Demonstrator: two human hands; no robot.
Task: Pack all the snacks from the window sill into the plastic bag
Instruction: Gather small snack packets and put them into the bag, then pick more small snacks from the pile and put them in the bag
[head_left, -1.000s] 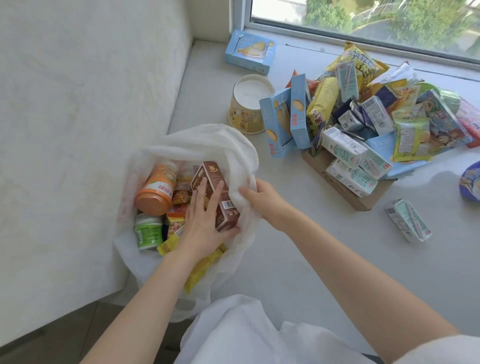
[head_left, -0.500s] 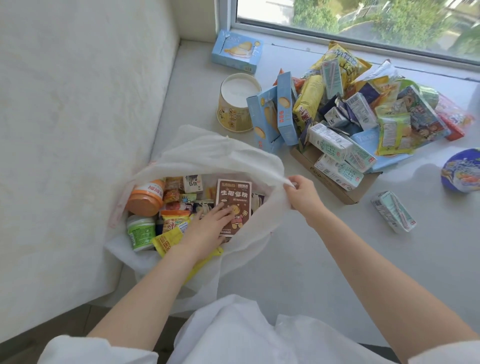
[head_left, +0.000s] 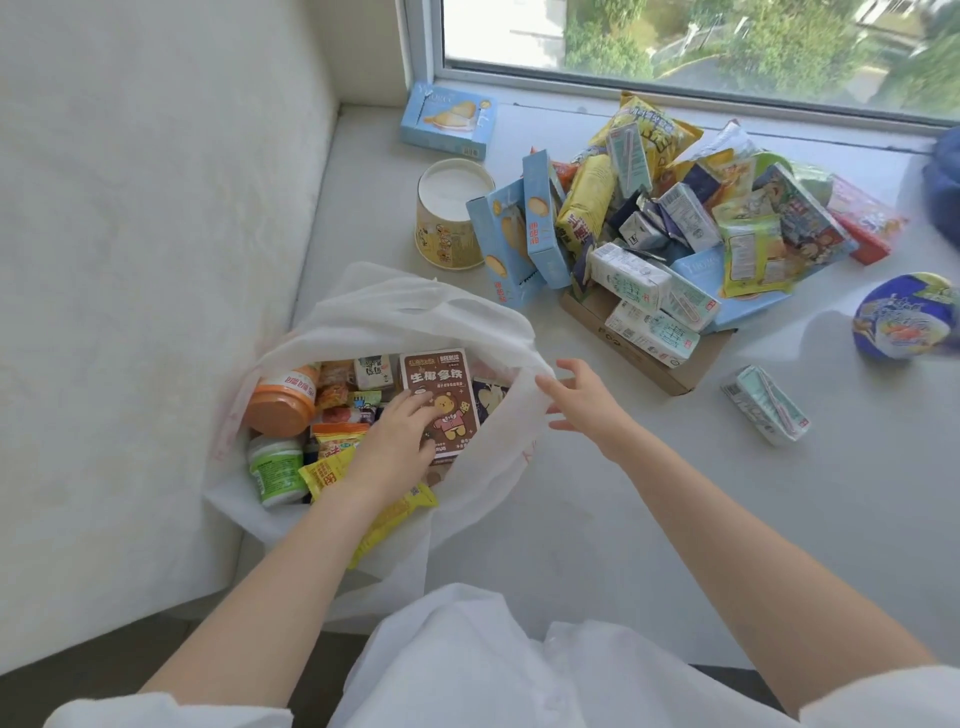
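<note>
Brown box (head_left: 439, 402) under left hand (head_left: 397, 441) (flat), right hand (head_left: 582, 397) spread

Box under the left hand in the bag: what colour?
Brown box, with a cartoon bear on a white panel; head view.

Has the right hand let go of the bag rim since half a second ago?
Yes. The right hand now hovers open beside the bag, off its rim, on the side toward the cardboard tray; before, it pinched the rim.
</note>
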